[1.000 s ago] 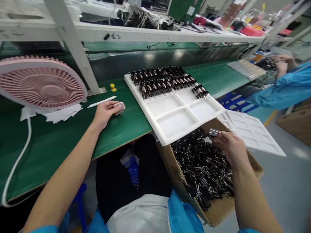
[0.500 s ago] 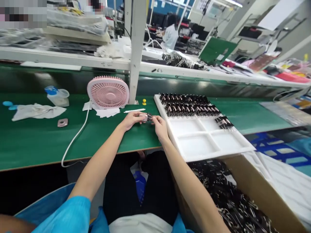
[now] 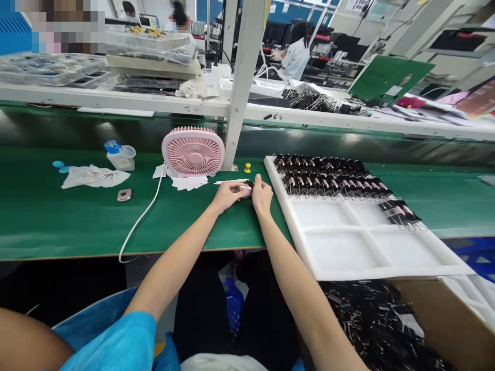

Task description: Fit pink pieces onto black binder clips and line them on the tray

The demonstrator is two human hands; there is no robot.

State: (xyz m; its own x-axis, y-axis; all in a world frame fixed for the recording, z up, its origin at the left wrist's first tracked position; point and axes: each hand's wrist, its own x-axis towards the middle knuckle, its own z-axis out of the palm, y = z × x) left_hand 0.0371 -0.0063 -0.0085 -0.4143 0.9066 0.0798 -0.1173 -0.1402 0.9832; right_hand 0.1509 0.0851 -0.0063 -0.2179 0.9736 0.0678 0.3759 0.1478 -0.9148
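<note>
My left hand (image 3: 227,198) is closed on a small pink watch-like case (image 3: 244,191) just above the green bench. Fingers of my right hand (image 3: 262,196) are pinched at the case's right end, on a black binder clip (image 3: 250,184) that they mostly hide. Whether the clip's jaws sit around the case cannot be made out. A similar pink case (image 3: 124,195) lies apart on the bench to the left. To the right, a white foam tray (image 3: 340,228) carries rows of black binder clips (image 3: 336,184) clamped on pink cases, with a few more clipped cases (image 3: 400,212) in another compartment.
A pink fan (image 3: 194,153) stands behind my hands, its white cable (image 3: 144,216) trailing over the bench edge. Nearby are a yellow knob (image 3: 247,168), a white stick (image 3: 228,181), a cloth (image 3: 95,176) and a bottle (image 3: 121,157). Below the tray is a carton (image 3: 444,309) of binder clips.
My right hand has drawn closer to my left, and the binder clip, earlier visible between them, is now mostly covered. The view has swung left, so bench items appear farther right.
</note>
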